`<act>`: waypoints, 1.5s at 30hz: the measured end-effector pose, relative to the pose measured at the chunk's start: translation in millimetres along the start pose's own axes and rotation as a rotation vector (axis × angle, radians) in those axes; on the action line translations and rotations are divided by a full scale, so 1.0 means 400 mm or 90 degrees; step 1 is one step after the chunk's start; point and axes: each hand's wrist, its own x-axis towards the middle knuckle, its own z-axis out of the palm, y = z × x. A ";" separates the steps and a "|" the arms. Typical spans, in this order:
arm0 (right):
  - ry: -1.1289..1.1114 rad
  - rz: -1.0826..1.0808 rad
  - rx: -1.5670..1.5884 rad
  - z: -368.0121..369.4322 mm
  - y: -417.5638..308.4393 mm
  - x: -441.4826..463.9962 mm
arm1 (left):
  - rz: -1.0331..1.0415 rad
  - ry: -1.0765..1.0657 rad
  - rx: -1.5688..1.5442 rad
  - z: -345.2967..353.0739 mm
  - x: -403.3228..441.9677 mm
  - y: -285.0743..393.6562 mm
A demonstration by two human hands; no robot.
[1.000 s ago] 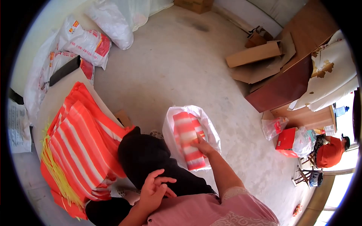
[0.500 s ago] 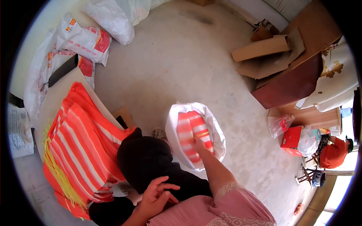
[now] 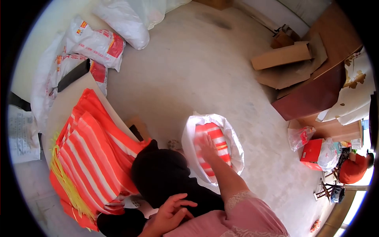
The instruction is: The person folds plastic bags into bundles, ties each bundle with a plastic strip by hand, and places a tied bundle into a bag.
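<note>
Since the earlier frame, the right hand [image 3: 207, 148] has released its grasp and now lies, fingers spread, on the striped bundle [image 3: 222, 148]. Left hand [image 3: 172, 211], lower centre: fingers loosely curled, grip half-wide. Bundle position: inside the white bag [image 3: 238, 152], centre. Striped cloth [image 3: 92, 158]: left. Printed sacks [image 3: 92, 45]: upper left. Cardboard [image 3: 282, 57]: upper right.

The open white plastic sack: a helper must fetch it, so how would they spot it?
Look at the pale grey floor just right of the black-clad knee. The open white plastic sack stands there, right hand inside. Unlike the printed white plastic sacks upper left, its mouth shows red and white striped cloth.
</note>
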 end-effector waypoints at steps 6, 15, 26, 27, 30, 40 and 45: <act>-0.134 -0.014 -0.066 -0.037 0.022 0.047 | -0.006 -0.038 0.012 -0.034 -0.008 -0.026; -0.016 -0.094 -0.155 -0.005 0.042 0.115 | -0.061 -0.040 0.091 -0.031 0.001 0.024; -0.286 -0.023 -0.215 -0.127 -0.029 0.233 | 0.024 -0.027 0.201 -0.059 -0.002 -0.043; -0.292 -0.022 -0.211 -0.132 -0.033 0.236 | 0.023 -0.029 0.179 -0.056 -0.002 -0.042; -0.276 -0.025 -0.188 -0.130 -0.031 0.231 | 0.015 -0.050 0.215 -0.047 0.001 0.005; -0.330 0.065 0.254 -0.074 0.021 -0.149 | -0.005 -0.066 0.177 -0.038 0.008 0.027; -0.263 -0.024 0.384 0.093 0.061 -0.317 | -0.031 -0.089 0.182 -0.032 0.017 0.036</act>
